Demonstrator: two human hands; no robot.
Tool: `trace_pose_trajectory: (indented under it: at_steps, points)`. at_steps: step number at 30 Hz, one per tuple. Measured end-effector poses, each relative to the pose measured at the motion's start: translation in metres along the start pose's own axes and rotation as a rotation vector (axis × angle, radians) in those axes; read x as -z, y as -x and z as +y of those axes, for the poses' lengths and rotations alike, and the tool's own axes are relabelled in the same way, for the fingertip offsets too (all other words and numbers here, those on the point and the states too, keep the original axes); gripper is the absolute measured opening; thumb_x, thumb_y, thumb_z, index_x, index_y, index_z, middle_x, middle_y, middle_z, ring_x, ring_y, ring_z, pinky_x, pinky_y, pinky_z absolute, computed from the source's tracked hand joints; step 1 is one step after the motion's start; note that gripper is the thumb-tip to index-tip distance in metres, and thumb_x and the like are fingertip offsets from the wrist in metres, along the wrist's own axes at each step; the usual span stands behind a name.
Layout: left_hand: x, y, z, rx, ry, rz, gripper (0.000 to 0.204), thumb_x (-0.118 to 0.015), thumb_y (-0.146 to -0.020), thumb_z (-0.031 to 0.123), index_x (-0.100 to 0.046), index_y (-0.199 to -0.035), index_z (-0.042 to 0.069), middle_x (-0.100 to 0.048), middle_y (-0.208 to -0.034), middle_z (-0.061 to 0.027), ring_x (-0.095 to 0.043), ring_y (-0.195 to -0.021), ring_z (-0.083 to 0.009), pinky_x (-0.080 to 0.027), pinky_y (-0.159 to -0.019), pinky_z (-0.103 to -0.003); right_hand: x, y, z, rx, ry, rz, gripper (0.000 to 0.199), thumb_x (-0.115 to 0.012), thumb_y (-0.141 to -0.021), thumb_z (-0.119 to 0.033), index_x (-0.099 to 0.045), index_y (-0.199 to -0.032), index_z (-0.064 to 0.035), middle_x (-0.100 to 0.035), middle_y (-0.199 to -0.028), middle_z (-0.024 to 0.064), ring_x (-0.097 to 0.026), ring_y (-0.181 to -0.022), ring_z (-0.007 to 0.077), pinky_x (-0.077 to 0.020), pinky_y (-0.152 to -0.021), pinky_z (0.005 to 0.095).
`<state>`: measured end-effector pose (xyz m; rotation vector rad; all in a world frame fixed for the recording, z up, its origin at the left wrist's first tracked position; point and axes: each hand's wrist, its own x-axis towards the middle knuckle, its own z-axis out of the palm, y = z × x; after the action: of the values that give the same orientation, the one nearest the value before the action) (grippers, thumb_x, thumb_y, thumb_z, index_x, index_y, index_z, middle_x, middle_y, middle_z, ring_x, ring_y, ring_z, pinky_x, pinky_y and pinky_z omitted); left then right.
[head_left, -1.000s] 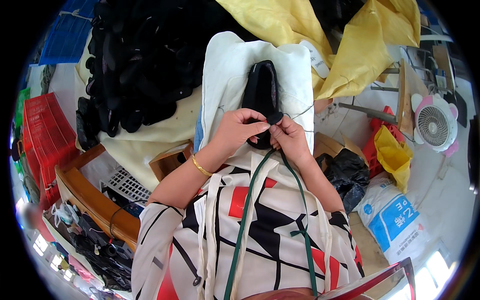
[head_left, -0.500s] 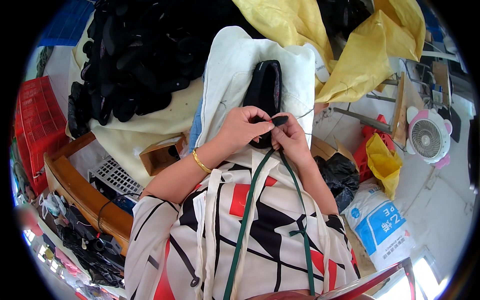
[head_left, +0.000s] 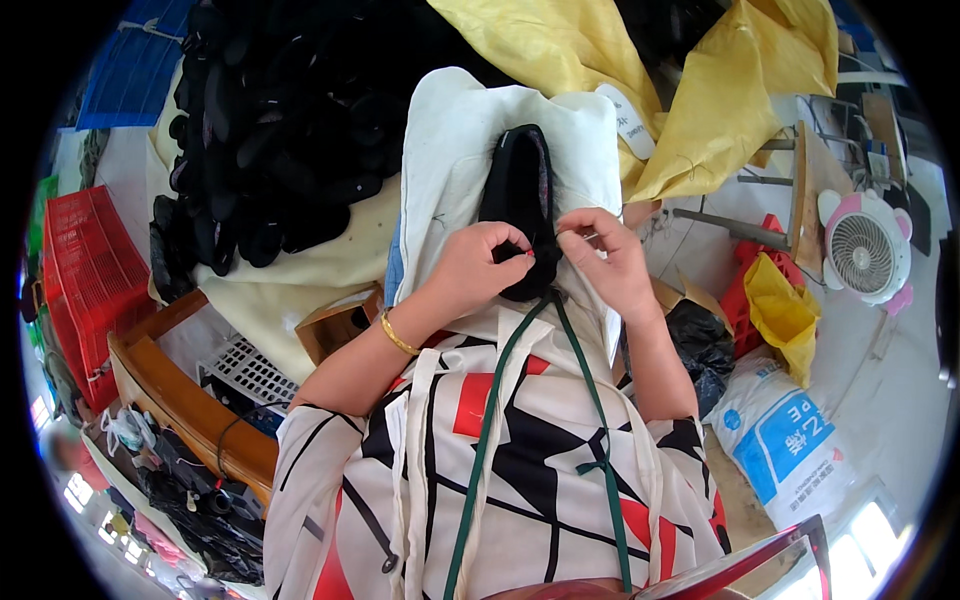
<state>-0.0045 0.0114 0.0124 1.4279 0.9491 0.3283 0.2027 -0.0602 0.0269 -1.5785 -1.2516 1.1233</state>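
Note:
A black cloth shoe [head_left: 512,185] lies on a white cloth pad [head_left: 437,130] over my lap, its opening facing up and its toe end away from me. At the shoe's near end, my left hand [head_left: 478,262] pinches with thumb and forefinger, a tiny red spot showing at the tips. What it grips there is too small to name. To the shoe's right, my right hand [head_left: 612,262] holds its thumb and forefinger close together; anything between them is too fine to make out. Green apron strings [head_left: 492,425] hang below the shoe.
A big heap of black shoes [head_left: 290,120] lies at far left. Yellow sacking [head_left: 720,110] and a white sole-shaped piece [head_left: 625,120] are at far right. On the right stand a fan [head_left: 865,248] and a white-and-blue sack [head_left: 775,435]; on the left, a red crate [head_left: 85,270] and wooden furniture [head_left: 185,390].
My hands, which met over a small black strip at the shoe's near end, are now apart. The right has moved right and slightly up; the left stays by the shoe.

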Motion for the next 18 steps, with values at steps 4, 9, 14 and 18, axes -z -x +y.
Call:
trace_pose_trajectory:
  at_steps: [4, 9, 14, 18]
  points:
    - [-0.001, -0.001, 0.002, -0.190, -0.169, 0.015, 0.017, -0.072, -0.083, 0.009, -0.070, -0.097, -0.001, -0.067, -0.088, -0.0095, -0.060, -0.074, -0.0135, -0.048, -0.065, -0.028, -0.023, -0.002, -0.010, 0.346, 0.377, 0.058, 0.005, -0.070, -0.083, -0.004, -0.066, -0.082, -0.0028, -0.063, -0.079, 0.0102, -0.060, -0.075, 0.0302, -0.0494, -0.069, 0.0367]
    - [0.000, 0.005, 0.017, -0.157, -0.185, -0.031, 0.017, -0.071, -0.083, 0.012, -0.070, -0.096, 0.000, -0.066, -0.086, -0.0134, -0.063, -0.077, -0.0249, -0.049, -0.067, -0.034, -0.016, -0.002, -0.036, 0.473, 0.233, 0.273, 0.014, -0.070, -0.086, -0.006, -0.059, -0.077, -0.0043, -0.057, -0.071, 0.0094, -0.058, -0.070, 0.0277, -0.0465, -0.062, 0.0388]
    - [-0.004, 0.016, 0.021, -0.281, -0.393, -0.061, 0.017, -0.070, -0.085, 0.011, -0.070, -0.098, 0.002, -0.066, -0.087, -0.0140, -0.063, -0.077, -0.0319, -0.051, -0.068, -0.038, 0.009, 0.017, -0.041, -0.342, -0.925, -0.046, 0.019, -0.053, -0.104, -0.024, -0.053, -0.094, -0.0078, -0.066, -0.080, 0.0066, -0.062, -0.061, 0.0160, -0.0480, -0.051, 0.0257]
    - [-0.005, 0.025, 0.007, -0.503, -0.547, 0.010, 0.017, -0.071, -0.084, 0.009, -0.069, -0.100, 0.004, -0.065, -0.088, -0.0129, -0.063, -0.077, -0.0325, -0.053, -0.068, -0.039, 0.069, 0.053, -0.064, -0.254, -0.776, 0.129, 0.019, -0.051, -0.105, -0.022, -0.055, -0.105, -0.0036, -0.060, -0.065, 0.0069, -0.055, -0.048, 0.0144, -0.0458, -0.048, 0.0259]
